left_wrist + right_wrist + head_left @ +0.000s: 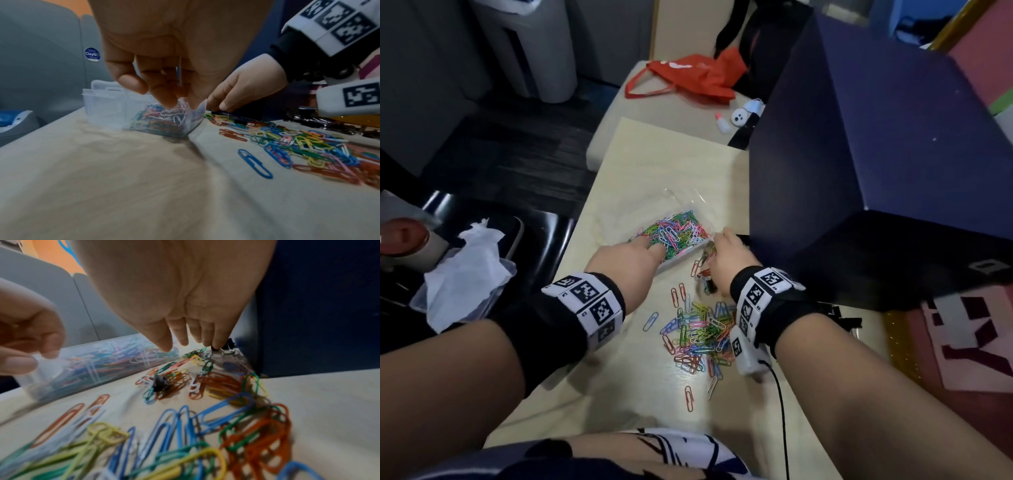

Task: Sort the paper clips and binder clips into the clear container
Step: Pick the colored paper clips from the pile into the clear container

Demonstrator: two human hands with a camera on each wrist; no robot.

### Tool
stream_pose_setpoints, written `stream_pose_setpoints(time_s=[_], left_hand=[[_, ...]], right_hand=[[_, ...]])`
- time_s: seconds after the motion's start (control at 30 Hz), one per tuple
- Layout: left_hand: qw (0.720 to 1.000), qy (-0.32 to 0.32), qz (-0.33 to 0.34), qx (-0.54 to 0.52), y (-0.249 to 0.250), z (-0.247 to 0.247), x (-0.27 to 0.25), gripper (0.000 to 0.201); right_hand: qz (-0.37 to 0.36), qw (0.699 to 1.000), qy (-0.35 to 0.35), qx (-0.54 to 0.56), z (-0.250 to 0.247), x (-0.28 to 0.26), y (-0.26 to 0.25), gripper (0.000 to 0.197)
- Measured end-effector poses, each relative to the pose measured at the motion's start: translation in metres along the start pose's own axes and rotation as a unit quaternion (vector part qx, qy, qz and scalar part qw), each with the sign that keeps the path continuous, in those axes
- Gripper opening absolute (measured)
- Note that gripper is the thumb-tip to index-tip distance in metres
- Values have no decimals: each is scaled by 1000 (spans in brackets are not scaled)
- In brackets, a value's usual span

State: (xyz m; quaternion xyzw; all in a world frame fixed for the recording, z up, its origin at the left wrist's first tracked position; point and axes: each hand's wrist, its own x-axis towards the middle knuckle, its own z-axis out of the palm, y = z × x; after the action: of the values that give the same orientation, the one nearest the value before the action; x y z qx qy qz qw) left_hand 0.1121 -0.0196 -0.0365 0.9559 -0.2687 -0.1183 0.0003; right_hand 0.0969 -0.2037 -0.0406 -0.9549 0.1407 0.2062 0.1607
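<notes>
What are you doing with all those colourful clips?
A person is sorting clips into a clear container that already holds many paper clips. Their left hand holds the container's near end, fingers over its rim. Their right hand reaches for a black binder clip. A pile of paper clips waits on the table.

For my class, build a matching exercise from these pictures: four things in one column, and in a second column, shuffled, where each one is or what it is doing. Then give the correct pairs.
Column 1
1. left hand
2. right hand
3. red bag
4. white tissue

Column 2
A. lies crumpled left of the table
B. fingers at the clear container of paper clips
C. fingertips down among clips beside the dark blue box
D. lies at the far end, beyond the table

Pairs: 1-B, 2-C, 3-D, 4-A
</notes>
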Motion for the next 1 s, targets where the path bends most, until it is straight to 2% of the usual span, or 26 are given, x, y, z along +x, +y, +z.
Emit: stream_pose_setpoints(time_s=[0.2, 0.37, 0.47, 0.53, 0.63, 0.7, 0.77, 0.87, 1.0], left_hand=[[1000, 1, -17, -25, -2, 0, 4, 24], [998, 2, -31, -54, 0, -1, 7, 24], [995, 40, -14, -92, 7, 1, 3, 27], [993, 63, 25, -100, 14, 4, -1, 28], [989, 34, 112, -86, 27, 9, -6, 29], [983, -3, 175, -47, 35, 13, -10, 37], [975, -36, 218, 0, 41, 18, -12, 46], [972, -56, 222, 41, 46, 22, -11, 50], [976, -51, 209, 44, 46, 18, -9, 35]], right_hand=[[-42, 996, -61, -57, 12, -8, 1, 58], [-114, 986, -85, -88, 29, -54, 2, 56], [-123, 987, -85, -59, 31, -63, 5, 49], [-105, 994, -31, -4, 26, -63, 4, 39], [-25, 998, 41, 41, 20, -53, 11, 37], [29, 999, 16, 38, 21, -47, 16, 41], [39, 998, -33, 24, 26, -48, 18, 53], [30, 998, -62, 11, 29, -60, 20, 57], [32, 996, -83, -31, 26, -71, 16, 38]])
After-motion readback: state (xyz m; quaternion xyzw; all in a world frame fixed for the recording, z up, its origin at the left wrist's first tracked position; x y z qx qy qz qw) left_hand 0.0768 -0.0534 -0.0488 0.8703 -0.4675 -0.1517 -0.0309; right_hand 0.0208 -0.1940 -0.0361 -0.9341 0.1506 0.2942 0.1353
